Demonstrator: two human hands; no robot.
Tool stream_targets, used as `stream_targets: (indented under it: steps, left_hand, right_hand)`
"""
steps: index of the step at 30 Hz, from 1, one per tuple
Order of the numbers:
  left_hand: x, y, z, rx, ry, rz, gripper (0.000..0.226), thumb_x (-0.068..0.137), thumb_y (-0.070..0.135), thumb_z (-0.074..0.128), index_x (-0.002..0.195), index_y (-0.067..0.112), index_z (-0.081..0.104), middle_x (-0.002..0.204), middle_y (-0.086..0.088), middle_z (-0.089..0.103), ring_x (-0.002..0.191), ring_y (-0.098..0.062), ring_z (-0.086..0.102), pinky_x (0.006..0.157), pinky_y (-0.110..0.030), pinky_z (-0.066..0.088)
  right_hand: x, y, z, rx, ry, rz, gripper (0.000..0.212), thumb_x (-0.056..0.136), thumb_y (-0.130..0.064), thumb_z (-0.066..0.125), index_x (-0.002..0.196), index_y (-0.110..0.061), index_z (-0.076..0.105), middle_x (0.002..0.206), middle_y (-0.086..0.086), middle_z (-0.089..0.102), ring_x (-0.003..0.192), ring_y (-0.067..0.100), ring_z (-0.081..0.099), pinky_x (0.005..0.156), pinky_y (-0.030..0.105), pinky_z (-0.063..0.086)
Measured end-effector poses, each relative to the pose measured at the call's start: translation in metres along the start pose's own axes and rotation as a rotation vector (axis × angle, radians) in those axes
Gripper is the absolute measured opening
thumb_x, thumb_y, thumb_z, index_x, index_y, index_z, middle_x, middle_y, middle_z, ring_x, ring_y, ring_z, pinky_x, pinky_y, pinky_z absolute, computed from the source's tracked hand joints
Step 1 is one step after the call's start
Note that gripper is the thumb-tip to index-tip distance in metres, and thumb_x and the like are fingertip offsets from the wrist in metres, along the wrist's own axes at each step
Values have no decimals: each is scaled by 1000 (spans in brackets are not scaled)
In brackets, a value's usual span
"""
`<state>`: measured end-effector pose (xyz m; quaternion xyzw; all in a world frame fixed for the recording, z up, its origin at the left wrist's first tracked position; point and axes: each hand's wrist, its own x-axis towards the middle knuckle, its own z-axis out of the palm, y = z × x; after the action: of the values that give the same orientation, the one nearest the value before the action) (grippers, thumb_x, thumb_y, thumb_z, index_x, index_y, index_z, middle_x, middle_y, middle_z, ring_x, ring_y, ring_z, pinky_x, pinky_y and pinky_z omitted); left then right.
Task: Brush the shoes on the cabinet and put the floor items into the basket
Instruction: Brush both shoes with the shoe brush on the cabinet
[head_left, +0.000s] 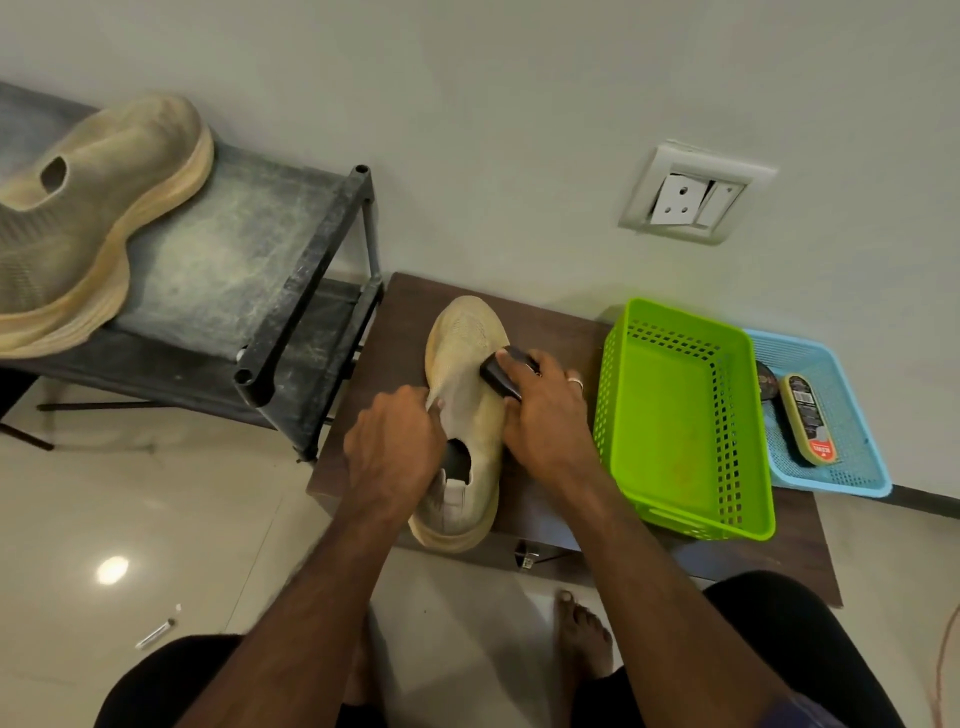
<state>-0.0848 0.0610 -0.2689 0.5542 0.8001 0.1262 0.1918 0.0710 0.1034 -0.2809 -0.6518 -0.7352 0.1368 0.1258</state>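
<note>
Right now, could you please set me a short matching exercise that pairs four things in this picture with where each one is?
Things:
1. beige knit shoe being brushed
2. second beige knit shoe
3. tan oval shoe brush with a label
4. small dark brush

Places:
A. in the pale blue plastic basket
B. under the right hand
C. on the dark brown wooden cabinet, steadied by the left hand
D. on top of the dusty grey rack

Pairs: 1-C, 2-D, 3-A, 4-B

brown cabinet (545, 322), beige shoe (467, 338), 2 baskets (685, 415)
</note>
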Motion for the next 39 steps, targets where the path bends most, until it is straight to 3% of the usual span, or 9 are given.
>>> stream_targets:
  steps: [3, 8, 12, 15, 19, 25, 30, 36, 39]
  left_hand:
    - [4, -5, 3, -11, 9, -22, 31, 104, 38, 46, 107, 15, 66, 104, -10, 67, 95, -31, 64, 67, -35, 38]
    - [2, -2, -2, -18, -11, 4, 32, 105, 39, 44, 110, 17, 65, 107, -11, 65, 100, -34, 63, 71, -36, 37]
    - [1, -3, 0, -14, -8, -12, 34, 105, 42, 45, 114, 18, 66, 107, -9, 66, 98, -29, 63, 70, -35, 39]
    - [5, -2, 2, -4, 4, -21, 30, 105, 38, 45, 111, 19, 67, 103, -7, 67, 89, -26, 62, 67, -34, 39]
    - [3, 0, 2, 6, -8, -2, 28, 105, 34, 43, 106, 18, 66, 99, -7, 64, 92, -28, 64, 68, -35, 41]
    - [4, -3, 1, 13, -4, -3, 32, 106, 38, 42, 114, 19, 66, 110, -9, 66, 101, -30, 64, 71, -35, 41]
    - [2, 0, -1, 39, 20, 14, 27, 105, 34, 43, 109, 18, 65, 107, -10, 65, 100, -32, 65, 70, -35, 38]
    - [1, -2, -1, 36, 9, -13, 28, 106, 32, 42, 109, 16, 65, 105, -9, 66, 97, -30, 64, 68, -34, 36]
    - [4, -3, -1, 2, 37, -28, 26, 105, 30, 44, 107, 15, 65, 104, -9, 65, 96, -30, 64, 67, -35, 36]
  right_hand:
    - [-6, -3, -4, 182, 27, -86, 59, 91, -17, 61, 147, -28, 46, 149, 4, 43, 130, 32, 46, 111, 45, 40]
    - [-9, 6, -5, 201, -237, -265, 61, 86, -12, 66, 143, -27, 52, 139, 1, 54, 127, 24, 49, 111, 40, 39]
    - [42, 13, -1, 81, -22, -32, 60, 87, -15, 61, 144, -27, 49, 133, 9, 56, 122, 33, 52, 106, 42, 43]
    - [48, -1, -8, 304, 95, -93, 56, 90, -16, 66, 144, -20, 51, 134, 9, 57, 123, 23, 53, 107, 33, 40]
    - [57, -13, -4, 223, -148, -355, 57, 94, -20, 64, 147, -26, 46, 142, 4, 49, 129, 20, 45, 110, 28, 34]
    - [106, 0, -3, 120, 85, -66, 55, 94, -15, 60, 147, -22, 46, 139, 11, 48, 128, 30, 44, 107, 42, 41]
    - [80, -8, 4, 142, -147, -425, 56, 92, -21, 63, 145, -29, 47, 142, 6, 49, 128, 25, 46, 111, 38, 39]
    - [105, -9, -2, 66, 56, -5, 53, 97, -22, 55, 148, -26, 41, 138, 14, 48, 126, 34, 45, 104, 44, 42]
    - [72, -13, -5, 265, 58, -135, 54, 95, -19, 59, 148, -20, 45, 137, 11, 50, 124, 29, 49, 106, 31, 35]
